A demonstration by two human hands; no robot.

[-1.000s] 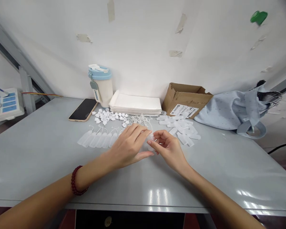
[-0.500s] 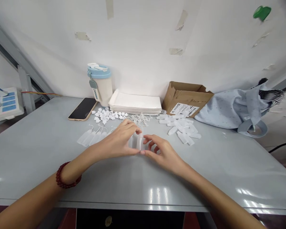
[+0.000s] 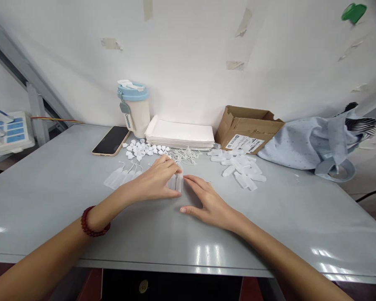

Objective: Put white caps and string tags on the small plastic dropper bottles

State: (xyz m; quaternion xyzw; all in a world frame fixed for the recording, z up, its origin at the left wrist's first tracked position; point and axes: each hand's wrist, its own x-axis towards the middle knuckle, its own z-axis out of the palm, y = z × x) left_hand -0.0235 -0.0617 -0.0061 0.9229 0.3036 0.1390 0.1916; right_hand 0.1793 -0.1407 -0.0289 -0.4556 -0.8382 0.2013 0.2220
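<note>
My left hand (image 3: pixel 153 179) spans a small translucent plastic tube (image 3: pixel 179 184), thumb at its lower end and fingers at its upper end. Another such tube shows just left of it, partly behind my fingers. Right of the tube, my right hand (image 3: pixel 209 202) is open, thumb spread from the fingers, with the fingertips near or touching the tube's side. Several similar tubes with white strings (image 3: pixel 117 178) lie in a row beyond my left wrist, some hidden by the hand. Farther back are small white caps (image 3: pixel 139 149), a tangle of white strings (image 3: pixel 187 155) and a pile of loose tubes (image 3: pixel 240 166).
Along the back of the grey table (image 3: pixel 144 242) stand a phone (image 3: pixel 112 141), a cream cup with blue lid (image 3: pixel 134 108), a stack of white envelopes (image 3: pixel 180 133), an open cardboard box (image 3: pixel 249 129) and a light blue cloth bag (image 3: pixel 301 142).
My right thumb has come away from the tube's lower end and the right hand has spread open. The left hand keeps its hold on the tube. The view has shifted slightly.
</note>
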